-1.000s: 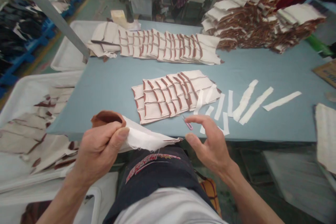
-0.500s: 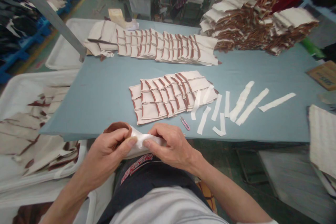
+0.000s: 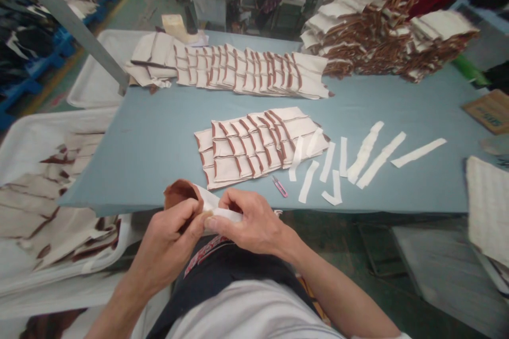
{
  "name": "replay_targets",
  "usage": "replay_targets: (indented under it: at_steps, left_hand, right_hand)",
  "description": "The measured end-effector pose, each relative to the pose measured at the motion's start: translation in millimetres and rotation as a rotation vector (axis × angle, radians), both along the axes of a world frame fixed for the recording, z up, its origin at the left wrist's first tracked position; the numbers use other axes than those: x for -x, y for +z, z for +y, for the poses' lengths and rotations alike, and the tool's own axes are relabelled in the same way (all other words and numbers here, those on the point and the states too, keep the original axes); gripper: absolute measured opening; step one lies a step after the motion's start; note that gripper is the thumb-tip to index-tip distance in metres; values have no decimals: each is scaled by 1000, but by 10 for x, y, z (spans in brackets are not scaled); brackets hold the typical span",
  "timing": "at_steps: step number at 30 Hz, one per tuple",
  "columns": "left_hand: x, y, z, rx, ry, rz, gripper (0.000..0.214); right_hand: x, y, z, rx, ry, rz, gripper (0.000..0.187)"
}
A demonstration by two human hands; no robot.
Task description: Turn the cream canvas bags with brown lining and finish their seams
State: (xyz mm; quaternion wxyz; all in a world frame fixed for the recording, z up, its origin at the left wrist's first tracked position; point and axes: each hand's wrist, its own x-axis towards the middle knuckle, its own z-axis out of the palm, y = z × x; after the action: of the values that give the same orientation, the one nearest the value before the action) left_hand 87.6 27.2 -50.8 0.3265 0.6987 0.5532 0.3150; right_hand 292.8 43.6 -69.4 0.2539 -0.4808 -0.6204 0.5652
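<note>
My left hand (image 3: 169, 238) pinches the edge of a cream fabric piece (image 3: 207, 197) with a brown inside, which curls open at its left end. My right hand (image 3: 254, 222) is closed on the same piece and on a white strip (image 3: 228, 214) that lies along it. The fingertips of both hands meet just off the table's front edge, above my lap. Beyond them, cream pieces with brown edges (image 3: 234, 161) overlap in a row. Small pink-handled thread snips (image 3: 280, 187) lie beside that row, near several loose white strips (image 3: 382, 159).
The blue-grey table (image 3: 139, 143) carries a longer row of cream pieces (image 3: 238, 71) at the back and tall fabric stacks (image 3: 369, 32) at back right. White bins (image 3: 24, 130) with fabric stand at left. A slanted metal post (image 3: 85, 24) rises by the table's left corner.
The fabric piece has tilted up and its brown opening shows wider. My fingertips have drawn together, with the right hand shifted slightly left and the white strip now more visible.
</note>
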Motion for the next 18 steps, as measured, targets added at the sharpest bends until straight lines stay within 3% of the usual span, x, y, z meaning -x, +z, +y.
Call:
replay_targets:
  at_steps: [6,13,18]
  left_hand:
    - [8,88,-64,84,-13,-121,42]
    - [123,-152,-84,199,-8,-242,45]
    - [71,68,-133,43,-61,-177,45]
  right_hand:
    - [-9,8,-6,275,160,354,64]
    - [222,-256,9,116,78,439,72]
    - [159,-381,-46,87,82,412,73]
